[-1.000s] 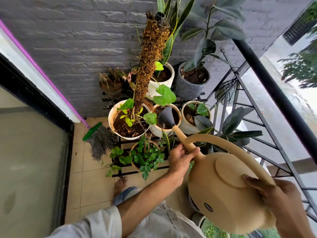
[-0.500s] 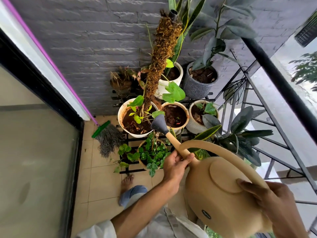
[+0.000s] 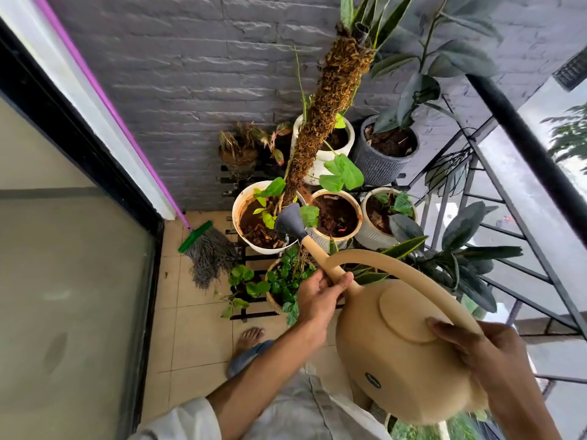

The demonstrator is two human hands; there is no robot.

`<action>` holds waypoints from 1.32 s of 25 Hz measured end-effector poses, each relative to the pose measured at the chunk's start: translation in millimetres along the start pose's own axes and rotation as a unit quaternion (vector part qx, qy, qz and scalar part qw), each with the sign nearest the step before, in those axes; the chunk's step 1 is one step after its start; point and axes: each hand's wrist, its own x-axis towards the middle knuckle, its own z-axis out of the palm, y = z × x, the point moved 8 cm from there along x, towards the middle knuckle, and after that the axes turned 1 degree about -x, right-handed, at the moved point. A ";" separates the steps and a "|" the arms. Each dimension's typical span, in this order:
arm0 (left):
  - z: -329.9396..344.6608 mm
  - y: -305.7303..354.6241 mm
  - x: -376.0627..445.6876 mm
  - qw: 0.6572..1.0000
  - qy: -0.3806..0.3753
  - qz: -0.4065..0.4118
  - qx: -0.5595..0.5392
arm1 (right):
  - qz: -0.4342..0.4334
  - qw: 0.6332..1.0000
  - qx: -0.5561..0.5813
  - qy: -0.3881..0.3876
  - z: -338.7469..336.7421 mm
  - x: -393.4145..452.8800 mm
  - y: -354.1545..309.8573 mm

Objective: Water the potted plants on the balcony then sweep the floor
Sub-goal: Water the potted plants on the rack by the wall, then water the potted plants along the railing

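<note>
Since the earlier frame, the grey rose (image 3: 287, 222) has swung left from the middle pot (image 3: 336, 214) to the moss-pole pot's (image 3: 254, 217) near rim.
Right hand (image 3: 486, 354) curls round the tan watering can's (image 3: 400, 354) arched handle; left hand (image 3: 320, 292) grips the spout, tilted down. Beyond: potted plants on a black rack (image 3: 251, 315), a mop (image 3: 208, 249), grey brick wall (image 3: 190, 74).

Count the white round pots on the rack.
4: white moss-pole pot front left, white terracotta-rimmed pot centre, white ribbed pot right, tall white pot behind. Leaves may hide others.
</note>
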 end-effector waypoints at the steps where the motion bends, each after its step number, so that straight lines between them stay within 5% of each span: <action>1: -0.5 3.7 4.1 1.000 -0.008 0.001 0.001 | -0.003 1.000 0.004 0.006 2.7 0.2 -0.6; 21: 71.1 85.8 32.8 0.955 -0.258 0.008 0.147 | 0.106 0.936 0.246 0.230 24.3 -65.8 23.9; 29: 119.0 44.2 9.5 0.927 -0.334 -0.164 0.052 | 0.118 0.907 0.316 0.252 11.5 -90.9 46.6; 33: 133.7 18.4 10.8 0.932 -0.302 -0.186 0.073 | 0.142 0.898 0.298 0.290 -2.3 -86.7 52.7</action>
